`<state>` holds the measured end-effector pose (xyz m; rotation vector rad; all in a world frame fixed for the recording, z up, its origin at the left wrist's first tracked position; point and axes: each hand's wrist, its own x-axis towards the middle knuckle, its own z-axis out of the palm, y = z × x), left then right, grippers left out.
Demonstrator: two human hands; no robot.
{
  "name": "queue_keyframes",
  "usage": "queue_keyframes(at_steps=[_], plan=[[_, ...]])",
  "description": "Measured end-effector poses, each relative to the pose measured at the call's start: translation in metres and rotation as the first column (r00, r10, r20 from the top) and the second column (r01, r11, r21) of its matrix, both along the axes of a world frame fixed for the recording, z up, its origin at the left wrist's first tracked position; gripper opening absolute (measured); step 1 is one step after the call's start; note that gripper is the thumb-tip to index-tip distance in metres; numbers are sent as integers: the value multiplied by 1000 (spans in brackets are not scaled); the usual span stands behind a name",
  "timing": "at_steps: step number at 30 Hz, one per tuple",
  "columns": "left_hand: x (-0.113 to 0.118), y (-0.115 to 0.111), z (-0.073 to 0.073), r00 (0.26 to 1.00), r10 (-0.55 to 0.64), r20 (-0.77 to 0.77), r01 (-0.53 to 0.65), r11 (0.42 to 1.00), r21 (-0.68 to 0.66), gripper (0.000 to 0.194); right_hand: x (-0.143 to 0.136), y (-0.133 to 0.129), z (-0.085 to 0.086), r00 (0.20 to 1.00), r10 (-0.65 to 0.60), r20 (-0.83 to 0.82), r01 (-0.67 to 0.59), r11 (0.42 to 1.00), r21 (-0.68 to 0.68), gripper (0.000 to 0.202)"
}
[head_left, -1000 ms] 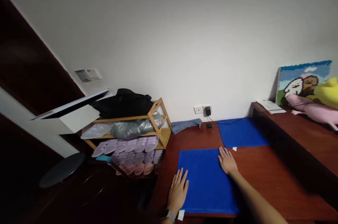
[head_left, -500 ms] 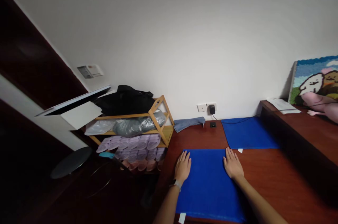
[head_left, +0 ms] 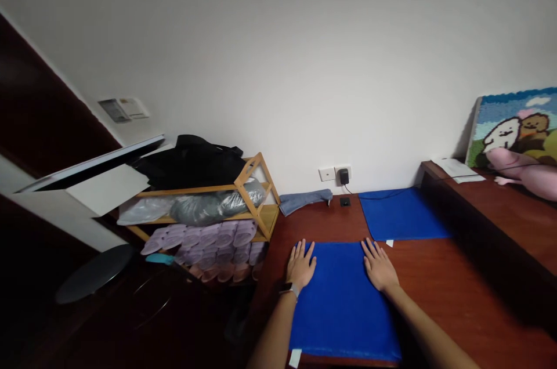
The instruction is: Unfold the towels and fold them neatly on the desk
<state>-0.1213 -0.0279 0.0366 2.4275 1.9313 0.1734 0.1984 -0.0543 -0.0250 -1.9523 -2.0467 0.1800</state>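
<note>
A blue cloth (head_left: 342, 305) lies spread flat on the reddish-brown desk (head_left: 439, 285), with a white tag at its near left corner. My left hand (head_left: 301, 266) rests on its far left corner, fingers spread, a watch (head_left: 289, 288) on the wrist. On the far right corner lies my right hand (head_left: 380, 267), palm down with the fingers stretched out. Beyond it a second blue cloth (head_left: 404, 215) is laid flat against the wall, its white tag pointing toward me. Neither hand grips anything.
Folded grey-blue fabric (head_left: 304, 201) lies by the wall near a plugged-in charger (head_left: 343, 176). Left of the desk stands a wooden rack (head_left: 261, 221) with slippers and a black bag (head_left: 191, 163). A raised ledge (head_left: 500, 206) at right holds papers, a pink plush (head_left: 535, 174) and a picture.
The camera view has shifted slightly, so the scene sits a little further left and higher. The fingers of both hands are spread wider. The cloths lie as before.
</note>
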Motion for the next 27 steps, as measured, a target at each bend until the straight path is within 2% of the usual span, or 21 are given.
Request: queue_keyframes(at_steps=[2,6,9,11,14,20,22,24,27], plan=[[21,-3,2,995,-96,15,95,994,60,57,0,-1,3,1000,2,-2,-2,1000,-6,63],[88,-14,-6,945,-316,84,305,945,122,57,-1,-2,7,1000,-2,0,2,1000,-31,65],[125,-18,-17,936,-328,125,320,944,84,59,-1,-1,7,1000,-11,7,12,999,-51,66],[129,-17,-23,943,-306,132,301,952,58,59,0,0,7,1000,-14,1,14,999,-52,66],[103,-11,-25,957,-262,123,257,965,49,59,0,0,6,1000,-13,-17,12,999,-37,66],[3,5,-19,999,-32,34,32,999,5,62,0,-1,9,1000,-12,-24,10,998,-59,67],[-22,9,-20,1000,14,26,-14,1000,4,62,0,-1,10,1000,-8,-19,7,998,-65,66],[-36,10,-23,999,26,35,-27,1000,13,63,0,-2,11,1000,-9,-9,8,997,-72,67],[-41,10,-27,999,27,45,-29,999,34,64,-1,-3,13,1000,-19,4,20,997,-78,67]])
